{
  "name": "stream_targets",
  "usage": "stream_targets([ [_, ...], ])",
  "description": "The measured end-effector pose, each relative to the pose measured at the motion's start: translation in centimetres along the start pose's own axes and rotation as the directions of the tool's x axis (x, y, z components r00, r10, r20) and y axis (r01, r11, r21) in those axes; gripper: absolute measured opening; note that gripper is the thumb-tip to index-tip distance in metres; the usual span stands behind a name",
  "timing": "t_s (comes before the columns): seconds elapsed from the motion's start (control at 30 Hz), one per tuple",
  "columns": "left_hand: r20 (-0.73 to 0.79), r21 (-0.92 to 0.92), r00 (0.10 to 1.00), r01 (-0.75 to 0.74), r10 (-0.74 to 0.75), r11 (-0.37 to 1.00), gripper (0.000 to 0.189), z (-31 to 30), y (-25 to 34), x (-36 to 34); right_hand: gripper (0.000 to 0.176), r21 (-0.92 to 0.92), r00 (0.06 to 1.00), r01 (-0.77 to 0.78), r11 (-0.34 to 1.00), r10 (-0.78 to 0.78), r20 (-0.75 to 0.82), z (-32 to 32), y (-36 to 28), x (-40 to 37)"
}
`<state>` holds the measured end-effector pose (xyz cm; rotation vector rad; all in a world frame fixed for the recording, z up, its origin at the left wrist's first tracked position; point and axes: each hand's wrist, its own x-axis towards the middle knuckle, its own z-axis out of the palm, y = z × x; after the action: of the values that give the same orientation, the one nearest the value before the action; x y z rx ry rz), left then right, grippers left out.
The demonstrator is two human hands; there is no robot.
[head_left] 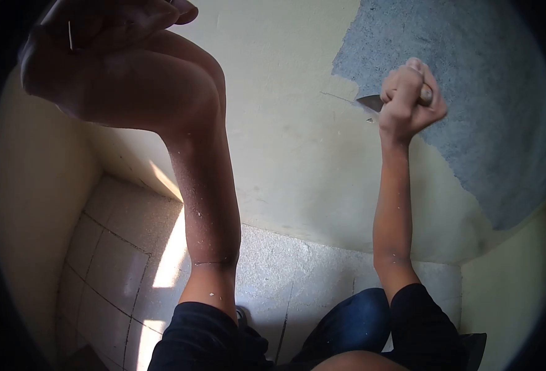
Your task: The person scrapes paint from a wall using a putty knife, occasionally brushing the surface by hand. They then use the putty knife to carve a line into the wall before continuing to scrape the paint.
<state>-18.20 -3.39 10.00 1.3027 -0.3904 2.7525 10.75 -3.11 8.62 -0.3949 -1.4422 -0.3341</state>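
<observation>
My right hand [412, 96] is closed in a fist around the handle of a scraper, seen as a flat dark blade [370, 103] jutting out to the left. The blade lies against the painted wall [285, 123], by the ragged lower left edge of a bare grey patch [421, 37]. At the upper left, close to the camera, my left hand [109, 65] is bent at the wrist, with its fingers curled and in shadow. A thin pale sliver [70, 35] shows at these fingers; what they hold, if anything, is hidden. Small pale flecks dot the left forearm.
Below the wall runs a tiled floor [112, 266] with dark joints and bright sunlit strips [171, 260]. Pale dust or debris [273, 253] covers the floor along the wall's foot. Another wall [44, 161] meets it at the left. My knee [356, 321] is at the bottom.
</observation>
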Motion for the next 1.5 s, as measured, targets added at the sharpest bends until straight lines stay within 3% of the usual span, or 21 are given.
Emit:
stream_targets([
  [0.1, 0.063, -0.036, 0.995, -0.069, 0.072, 0.997, 0.042, -1.2, 0.0, 1.8, 0.044, 0.031, 0.998, 0.057, 0.998, -0.056, -0.007, -0.5, -0.7, 0.0],
  [0.17, 0.09, -0.024, 0.993, -0.07, 0.072, 0.997, 0.038, -1.3, 0.3, 1.2, 0.043, 0.004, 0.999, -0.048, 0.999, 0.048, 0.007, 0.3, 0.6, -0.1],
  [0.27, 0.117, 0.025, 0.984, -0.14, 0.136, 0.99, 0.036, -0.7, 0.4, 2.1, 0.042, 0.14, 0.998, 0.056, 0.988, -0.058, 0.007, -0.9, -1.2, 0.3],
  [0.3, 0.13, 0.015, 0.984, -0.124, 0.121, 0.992, 0.035, -1.0, 0.5, 2.5, 0.041, -0.039, 0.988, 0.156, 0.987, -0.155, 0.02, 0.3, -0.3, 0.2],
  [0.4, 0.082, -0.001, 0.992, -0.099, 0.098, 0.995, 0.036, -0.4, 1.1, 2.1, 0.041, 0.034, 0.993, 0.121, 0.992, -0.121, -0.002, 0.0, -1.0, 0.7],
  [0.43, 0.094, -0.014, 0.991, -0.095, 0.096, 0.995, 0.036, -0.7, 1.2, 2.2, 0.042, 0.15, 0.998, 0.048, 0.987, -0.053, 0.032, -0.7, -1.7, 0.9],
  [0.53, 0.186, -0.077, 0.979, -0.068, 0.082, 0.995, 0.035, -2.1, 0.7, 2.7, 0.044, 0.052, 0.997, 0.064, 0.997, -0.065, 0.03, 1.1, -0.6, 1.9],
  [0.67, 0.119, -0.039, 0.985, -0.123, 0.127, 0.992, 0.035, -1.3, 0.6, 2.2, 0.045, 0.199, 0.997, 0.076, 0.977, -0.073, -0.021, 0.9, -2.3, 2.6],
  [0.7, 0.133, -0.028, 0.983, -0.127, 0.13, 0.992, 0.035, -1.7, 0.4, 2.4, 0.044, -0.004, 0.995, 0.091, 0.996, -0.091, 0.031, 2.1, -1.2, 1.9],
  [0.83, 0.1, -0.002, 0.985, -0.141, 0.14, 0.99, 0.033, -2.3, 0.7, 2.5, 0.045, 0.151, 0.975, 0.212, 0.966, -0.22, 0.034, 0.8, -2.6, 3.3],
  [0.87, 0.069, 0.007, 0.988, -0.141, 0.14, 0.99, 0.033, -2.5, 0.8, 2.6, 0.044, 0.323, 0.996, 0.075, 0.943, -0.086, 0.019, 0.1, -4.5, 3.7],
  [0.93, 0.021, 0.025, 0.994, -0.103, 0.103, 0.994, 0.031, -3.1, 0.8, 2.6, 0.044, 0.355, 0.999, 0.033, 0.934, -0.045, 0.024, -0.2, -5.9, 4.0],
  [1.03, 0.036, 0.034, 0.998, -0.051, 0.05, 0.998, 0.03, -4.1, 0.4, 3.0, 0.044, -0.06, 0.984, 0.18, 0.982, -0.18, 0.004, 1.9, 0.6, 1.7],
  [1.13, -0.045, 0.077, 0.995, -0.087, 0.091, 0.993, 0.03, -3.0, 0.6, 2.7, 0.046, 0.12, 0.999, 0.039, 0.992, -0.04, 0.0, 1.9, -0.8, 2.5],
  [1.17, -0.055, 0.089, 0.993, -0.103, 0.108, 0.991, 0.03, -2.9, 0.8, 2.7, 0.048, 0.168, 0.992, 0.124, 0.978, -0.127, 0.007, 1.6, -1.3, 3.4],
  [1.23, -0.018, 0.078, 0.991, -0.13, 0.132, 0.988, 0.03, -3.2, 0.8, 2.6, 0.046, 0.235, 0.989, 0.149, 0.96, -0.144, -0.036, 1.2, -4.8, 5.4],
  [1.27, -0.013, 0.076, 0.99, -0.137, 0.138, 0.988, 0.03, -3.3, 0.7, 2.4, 0.047, 0.283, 0.996, 0.088, 0.955, -0.088, -0.012, 0.4, -6.2, 6.6],
  [1.33, -0.056, 0.076, 0.991, -0.118, 0.122, 0.99, 0.031, -3.3, 0.2, 2.2, 0.047, 0.258, 0.992, 0.109, 0.96, -0.12, 0.029, -0.4, -6.8, 7.0],
  [1.4, -0.091, 0.07, 0.993, -0.068, 0.075, 0.995, 0.032, -3.3, 0.0, 2.1, 0.047, 0.066, 0.963, 0.268, 0.961, -0.265, -0.04, 1.0, -1.1, 4.3],
  [1.47, -0.114, 0.043, 0.993, -0.03, 0.035, 0.999, 0.034, -3.1, 0.1, 1.8, 0.046, -0.052, 0.997, -0.077, 0.996, 0.079, 0.021, 1.4, 2.7, -0.3],
  [1.5, -0.12, 0.021, 0.992, -0.034, 0.037, 0.999, 0.034, -2.5, 0.2, 1.5, 0.046, 0.016, 0.999, -0.05, 0.999, 0.05, 0.012, 1.6, 2.1, -0.1],
])
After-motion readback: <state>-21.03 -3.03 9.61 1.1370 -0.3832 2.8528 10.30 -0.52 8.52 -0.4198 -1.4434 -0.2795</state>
